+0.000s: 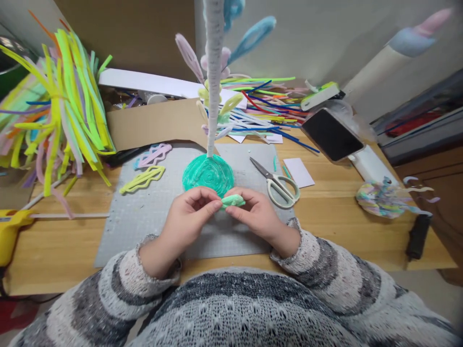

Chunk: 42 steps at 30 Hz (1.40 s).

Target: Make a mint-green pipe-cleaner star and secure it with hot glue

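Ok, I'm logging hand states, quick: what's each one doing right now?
Left hand: closed, fingertips pinching the light green piece.
Right hand: closed, fingertips on that same piece's other end.

Beyond and to the right of the right hand [258,212], a dark-screened phone [333,134] is lying on the table [333,236]. Farther right, a black-handled tool [418,237] is resting near the edge.

Wooden table [333,241]: grey mat [137,231], yellow glue gun [12,231], pastel bundle [379,198], black-handled tool [418,236] on top.
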Each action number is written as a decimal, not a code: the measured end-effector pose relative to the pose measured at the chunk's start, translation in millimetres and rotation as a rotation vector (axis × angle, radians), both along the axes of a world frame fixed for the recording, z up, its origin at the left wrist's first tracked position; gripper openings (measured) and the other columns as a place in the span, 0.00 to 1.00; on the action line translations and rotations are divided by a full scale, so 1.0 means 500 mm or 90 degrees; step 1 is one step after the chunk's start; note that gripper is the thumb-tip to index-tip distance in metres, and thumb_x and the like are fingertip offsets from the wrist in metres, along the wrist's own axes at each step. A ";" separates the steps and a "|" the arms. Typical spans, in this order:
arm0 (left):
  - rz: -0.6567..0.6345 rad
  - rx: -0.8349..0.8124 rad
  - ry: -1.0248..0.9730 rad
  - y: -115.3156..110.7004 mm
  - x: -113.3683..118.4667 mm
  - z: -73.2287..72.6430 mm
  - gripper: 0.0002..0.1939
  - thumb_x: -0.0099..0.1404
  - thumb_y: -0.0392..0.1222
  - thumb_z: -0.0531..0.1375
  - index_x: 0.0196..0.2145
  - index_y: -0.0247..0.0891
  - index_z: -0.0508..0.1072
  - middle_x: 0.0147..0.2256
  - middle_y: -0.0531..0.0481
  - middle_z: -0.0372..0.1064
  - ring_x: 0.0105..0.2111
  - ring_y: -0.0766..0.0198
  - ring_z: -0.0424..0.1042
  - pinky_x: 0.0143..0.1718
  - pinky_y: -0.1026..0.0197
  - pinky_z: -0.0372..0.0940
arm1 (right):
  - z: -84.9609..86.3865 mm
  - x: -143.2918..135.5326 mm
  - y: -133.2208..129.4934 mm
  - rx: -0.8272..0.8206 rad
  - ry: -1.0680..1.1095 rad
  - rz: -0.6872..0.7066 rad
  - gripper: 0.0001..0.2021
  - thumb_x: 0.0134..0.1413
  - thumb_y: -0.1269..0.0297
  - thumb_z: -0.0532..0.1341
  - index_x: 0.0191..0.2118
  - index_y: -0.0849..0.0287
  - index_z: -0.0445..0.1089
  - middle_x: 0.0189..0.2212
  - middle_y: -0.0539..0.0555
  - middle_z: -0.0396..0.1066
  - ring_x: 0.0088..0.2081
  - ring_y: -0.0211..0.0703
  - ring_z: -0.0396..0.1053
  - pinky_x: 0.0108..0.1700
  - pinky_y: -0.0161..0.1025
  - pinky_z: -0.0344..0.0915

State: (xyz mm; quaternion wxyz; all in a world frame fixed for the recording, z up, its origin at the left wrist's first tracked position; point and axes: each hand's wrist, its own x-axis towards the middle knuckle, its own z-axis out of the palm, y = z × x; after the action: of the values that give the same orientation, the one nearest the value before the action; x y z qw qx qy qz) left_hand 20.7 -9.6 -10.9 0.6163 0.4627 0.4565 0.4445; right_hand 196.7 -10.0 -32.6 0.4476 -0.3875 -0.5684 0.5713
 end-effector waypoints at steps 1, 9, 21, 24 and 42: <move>-0.012 -0.039 -0.031 0.002 0.001 -0.002 0.11 0.55 0.45 0.68 0.29 0.36 0.74 0.24 0.53 0.69 0.24 0.69 0.66 0.26 0.66 0.61 | 0.000 0.000 0.001 -0.025 0.005 0.005 0.08 0.50 0.59 0.68 0.34 0.55 0.73 0.30 0.49 0.72 0.33 0.38 0.68 0.39 0.39 0.66; -0.098 -0.070 0.020 0.010 -0.006 -0.008 0.13 0.59 0.47 0.66 0.28 0.34 0.71 0.21 0.55 0.65 0.20 0.72 0.60 0.22 0.68 0.56 | -0.002 0.000 0.000 -0.098 0.018 -0.023 0.11 0.47 0.57 0.69 0.30 0.57 0.70 0.24 0.47 0.68 0.27 0.35 0.62 0.32 0.36 0.62; -0.143 0.211 0.174 0.019 -0.015 0.001 0.08 0.61 0.40 0.63 0.25 0.37 0.75 0.26 0.49 0.71 0.28 0.64 0.68 0.32 0.61 0.62 | 0.003 0.003 -0.004 -0.099 -0.061 0.014 0.08 0.49 0.59 0.66 0.30 0.58 0.70 0.24 0.48 0.69 0.26 0.36 0.62 0.31 0.36 0.61; -0.162 0.248 0.203 0.020 -0.019 0.002 0.08 0.62 0.39 0.62 0.25 0.37 0.74 0.26 0.49 0.71 0.29 0.63 0.68 0.33 0.60 0.62 | 0.001 0.004 -0.003 -0.125 -0.062 0.036 0.10 0.49 0.58 0.67 0.30 0.58 0.70 0.23 0.47 0.68 0.25 0.35 0.61 0.29 0.35 0.60; -0.131 0.038 0.041 0.014 -0.012 -0.007 0.12 0.59 0.45 0.65 0.25 0.35 0.71 0.22 0.53 0.65 0.23 0.69 0.63 0.26 0.65 0.59 | -0.002 0.011 0.014 -0.003 0.024 -0.091 0.11 0.48 0.55 0.70 0.33 0.55 0.73 0.30 0.50 0.73 0.33 0.39 0.70 0.37 0.40 0.69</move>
State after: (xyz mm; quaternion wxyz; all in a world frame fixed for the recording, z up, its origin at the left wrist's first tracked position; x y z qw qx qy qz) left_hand 14.6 -2.4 -14.5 0.6296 0.5397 0.4124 0.3772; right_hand 202.0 -3.1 -33.5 0.4968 -0.4173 -0.5292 0.5468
